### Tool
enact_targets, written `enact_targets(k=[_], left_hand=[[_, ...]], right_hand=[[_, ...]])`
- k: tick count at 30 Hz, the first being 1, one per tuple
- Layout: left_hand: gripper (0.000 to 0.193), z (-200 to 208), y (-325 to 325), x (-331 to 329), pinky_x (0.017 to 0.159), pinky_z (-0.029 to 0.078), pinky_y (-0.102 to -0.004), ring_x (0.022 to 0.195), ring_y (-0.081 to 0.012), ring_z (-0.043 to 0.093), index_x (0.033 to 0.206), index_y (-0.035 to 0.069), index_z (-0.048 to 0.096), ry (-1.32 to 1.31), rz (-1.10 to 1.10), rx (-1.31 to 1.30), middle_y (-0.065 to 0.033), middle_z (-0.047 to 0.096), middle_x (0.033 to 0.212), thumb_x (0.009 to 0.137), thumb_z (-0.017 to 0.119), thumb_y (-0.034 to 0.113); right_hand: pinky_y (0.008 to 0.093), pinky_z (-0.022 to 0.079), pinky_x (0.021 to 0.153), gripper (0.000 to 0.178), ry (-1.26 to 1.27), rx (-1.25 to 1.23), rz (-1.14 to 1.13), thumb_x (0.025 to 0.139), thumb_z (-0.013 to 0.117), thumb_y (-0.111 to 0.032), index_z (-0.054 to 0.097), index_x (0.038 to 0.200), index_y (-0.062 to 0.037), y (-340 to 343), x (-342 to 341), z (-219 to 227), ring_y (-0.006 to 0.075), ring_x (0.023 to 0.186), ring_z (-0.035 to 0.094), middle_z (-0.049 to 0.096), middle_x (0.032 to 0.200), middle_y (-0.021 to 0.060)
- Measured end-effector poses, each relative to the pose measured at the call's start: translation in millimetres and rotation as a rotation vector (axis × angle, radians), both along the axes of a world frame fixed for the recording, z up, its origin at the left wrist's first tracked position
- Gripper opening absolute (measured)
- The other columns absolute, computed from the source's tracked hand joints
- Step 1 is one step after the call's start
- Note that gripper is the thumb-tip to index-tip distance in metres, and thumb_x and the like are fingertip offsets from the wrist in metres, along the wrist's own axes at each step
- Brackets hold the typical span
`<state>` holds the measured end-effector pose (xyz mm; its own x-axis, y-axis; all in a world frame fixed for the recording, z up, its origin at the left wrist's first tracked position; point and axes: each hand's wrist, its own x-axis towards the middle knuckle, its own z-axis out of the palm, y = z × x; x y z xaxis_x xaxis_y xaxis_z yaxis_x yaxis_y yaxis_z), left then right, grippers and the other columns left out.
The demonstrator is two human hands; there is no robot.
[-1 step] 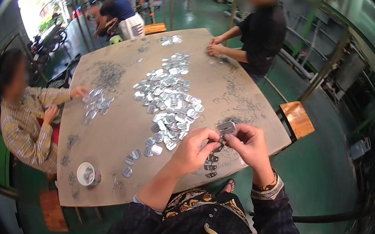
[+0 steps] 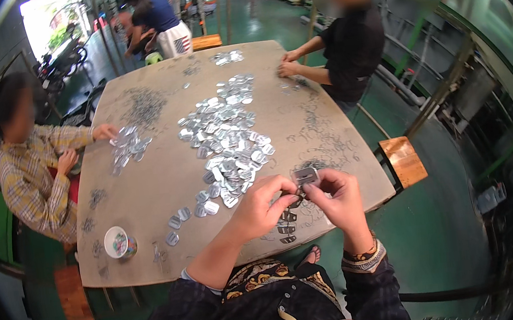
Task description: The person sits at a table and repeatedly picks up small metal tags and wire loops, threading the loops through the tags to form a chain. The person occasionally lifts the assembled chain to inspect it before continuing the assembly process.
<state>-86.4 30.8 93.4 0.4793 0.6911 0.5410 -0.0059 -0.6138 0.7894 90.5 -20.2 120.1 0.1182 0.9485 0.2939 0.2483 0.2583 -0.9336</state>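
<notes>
My right hand (image 2: 340, 198) pinches a flat silver metal plate (image 2: 304, 175) with rounded corners and a slot, thumb on its near edge. Close beside it, my left hand (image 2: 268, 206) is closed, thumb and forefinger pressed together at the plate's lower left side. What those fingertips hold is too small to make out. Just below my hands, several dark slotted plates (image 2: 287, 227) lie in a row near the table's front edge. Thin wire pieces (image 2: 324, 146) are scattered beyond my right hand.
A large heap of silver plates (image 2: 229, 144) covers the middle of the table (image 2: 145, 236). A white cup (image 2: 118, 242) with small pieces stands at the front left. Co-workers sit left and right, one handling plates (image 2: 130, 143). Wooden stools (image 2: 403, 161) flank the table.
The view has shifted slightly, so the table and heap appear a little further left. Both my hands keep nearly the same pose around the plate.
</notes>
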Motion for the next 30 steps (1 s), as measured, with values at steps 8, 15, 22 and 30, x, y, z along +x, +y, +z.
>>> enact_targets(k=[8,15,22,30], left_hand=[[0.011,10.3,0.1,23.6,0.069,0.047,-0.0354,0.078,-0.0279,0.063,0.089,0.001,0.062,-0.049,-0.019,-0.043,-0.012,0.065,0.082,0.081,0.069,0.002],[0.017,6.9,3.2,32.7,0.075,0.049,-0.0311,0.082,-0.019,0.065,0.095,0.0,0.065,-0.14,-0.067,-0.119,-0.0093,0.07,0.089,0.081,0.072,0.005],[0.011,-73.4,75.1,10.9,0.074,0.052,-0.0318,0.079,-0.0208,0.067,0.091,0.002,0.071,0.144,0.209,-0.234,-0.0104,0.071,0.086,0.083,0.069,0.01],[0.015,-187.6,81.3,6.7,0.074,0.052,-0.0427,0.08,-0.0355,0.066,0.08,0.0,0.072,0.821,0.273,-0.08,-0.0182,0.068,0.085,0.078,0.071,0.015]], right_hand=[[0.0247,0.048,0.058,0.01,-0.213,0.29,-0.196,0.079,0.07,0.002,0.067,0.089,0.0018,-7.8,2.1,10.8,0.0109,0.063,0.06,0.064,0.073,0.0056],[0.0232,0.048,0.063,0.008,-0.016,0.305,-0.255,0.08,0.069,0.005,0.066,0.088,0.0034,-12.1,14.9,-1.8,0.0113,0.07,0.061,0.064,0.079,0.0069],[0.0214,0.048,0.063,0.007,0.067,0.285,-0.326,0.085,0.067,0.004,0.064,0.091,0.0068,-20.4,40.9,-3.7,0.0096,0.07,0.061,0.064,0.084,0.0056],[0.0202,0.047,0.064,0.008,0.082,0.267,-0.373,0.087,0.067,0.0,0.064,0.092,0.0058,-6.9,59.7,-16.0,0.0083,0.071,0.059,0.063,0.081,0.0038]])
